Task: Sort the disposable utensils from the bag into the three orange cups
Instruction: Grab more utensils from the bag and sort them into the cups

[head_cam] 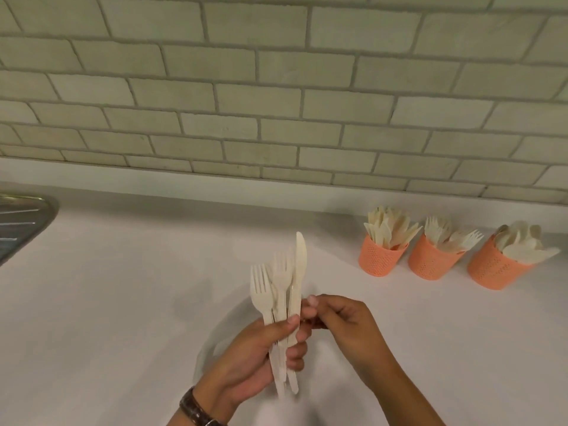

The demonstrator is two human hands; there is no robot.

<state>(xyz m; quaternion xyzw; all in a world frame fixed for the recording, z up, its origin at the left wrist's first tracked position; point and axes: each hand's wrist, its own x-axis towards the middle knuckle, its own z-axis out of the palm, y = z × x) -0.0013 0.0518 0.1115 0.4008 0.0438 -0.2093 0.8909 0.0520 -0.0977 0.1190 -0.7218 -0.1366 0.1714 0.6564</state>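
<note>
Left grip (264,352) grasps forks (258,290) and knife (300,259) upright above table (123,302). Right grip (341,324) pinches knife handle (fingertips only). Three orange cups (428,262) stand well apart at right, all filled.

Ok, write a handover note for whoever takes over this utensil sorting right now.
The left hand grips two forks and a knife above the counter. The right hand has its fingers at the knife's handle; a firm pinch is unclear.
At right stand the knife cup, fork cup and spoon cup, all well filled.
Left to do: drop these three into matching cups. The bag is not in view.
</note>
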